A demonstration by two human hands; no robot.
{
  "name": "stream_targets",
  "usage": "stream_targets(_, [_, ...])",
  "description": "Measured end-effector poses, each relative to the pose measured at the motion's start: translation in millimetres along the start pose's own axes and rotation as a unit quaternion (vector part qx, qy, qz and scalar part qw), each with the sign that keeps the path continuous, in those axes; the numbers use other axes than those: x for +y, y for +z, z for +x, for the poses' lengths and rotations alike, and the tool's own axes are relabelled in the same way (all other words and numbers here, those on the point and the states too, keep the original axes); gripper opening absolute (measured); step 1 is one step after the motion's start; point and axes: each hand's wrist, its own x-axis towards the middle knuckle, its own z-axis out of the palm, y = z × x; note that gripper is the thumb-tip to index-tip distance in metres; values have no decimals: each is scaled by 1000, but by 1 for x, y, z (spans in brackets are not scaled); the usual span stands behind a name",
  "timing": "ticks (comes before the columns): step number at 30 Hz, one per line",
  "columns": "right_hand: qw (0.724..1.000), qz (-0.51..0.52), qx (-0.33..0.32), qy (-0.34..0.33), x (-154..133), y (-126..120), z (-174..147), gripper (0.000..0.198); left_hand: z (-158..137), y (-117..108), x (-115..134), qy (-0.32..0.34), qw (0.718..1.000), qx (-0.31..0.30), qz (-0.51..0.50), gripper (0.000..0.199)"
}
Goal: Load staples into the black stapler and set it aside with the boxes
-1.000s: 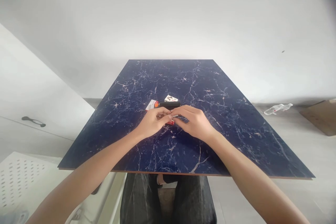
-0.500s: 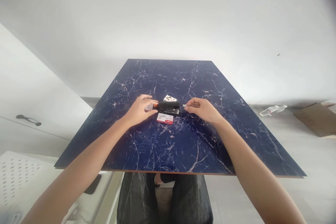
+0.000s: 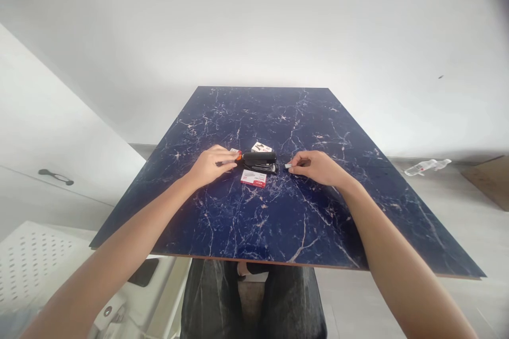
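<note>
A black stapler [image 3: 259, 159] with an orange part at its rear lies on the blue marbled table [image 3: 254, 116], its front end pointing right. My left hand [image 3: 211, 165] grips the stapler's rear end between thumb and fingers. Just right of the stapler's front, my right hand [image 3: 316, 166] pinches a small silvery strip of staples [image 3: 288, 166], apart from the stapler. A red-and-white staple box [image 3: 253, 178] lies on the near side of the stapler. Behind it is a small white printed box [image 3: 261, 146]. Another red-and-white piece [image 3: 234, 151] shows partly behind my left fingertips.
The table's near edge runs above my legs [image 3: 254, 299]. On the floor at right are a clear plastic bottle [image 3: 427, 167] and a cardboard box [image 3: 489, 180]. A white perforated seat [image 3: 34, 262] and a dark phone-like slab [image 3: 143, 272] are at lower left.
My right hand has drawn the staple strip slightly away from the stapler's front. My left fingers sit closer together at the stapler's rear. The view has shifted slightly.
</note>
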Motion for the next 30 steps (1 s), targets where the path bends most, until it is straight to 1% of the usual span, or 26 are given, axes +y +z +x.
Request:
stream_targets(4, [999, -36, 4, -1, -2, -1, -1, 19, 1, -1, -1, 21, 1000, -1, -4, 22])
stream_targets(7, [998, -53, -18, -4, -9, -1, -4, 32, 2, -1, 1, 58, 998, 14, 6, 21])
stream_targets(9, [997, -61, -36, -20, -15, 2, -6, 42, 2, -1, 2, 76, 997, 24, 20, 21])
stream_targets(11, [996, -71, -40, -40, -20, 8, -5, 45, 2, 0, 2, 81, 996, 27, 29, 21])
stream_targets(13, [995, -86, -23, -50, -24, 14, -3, 43, 1, 0, 1, 75, 996, 23, 31, 21])
stream_targets(16, [991, -118, 12, -58, -26, 23, 0, 32, 2, 0, 0, 60, 998, 13, 32, 22])
stream_targets(18, [989, -128, 19, -66, -27, 27, 2, 26, 2, -1, 1, 51, 998, 9, 34, 22])
stream_targets(26, [986, -147, 48, -67, -30, 37, 4, 28, 4, -5, 5, 34, 999, -6, 37, 21])
stream_targets(30, [987, -142, 42, -59, -29, 30, 1, 28, 5, -7, 9, -3, 998, -24, 51, 23])
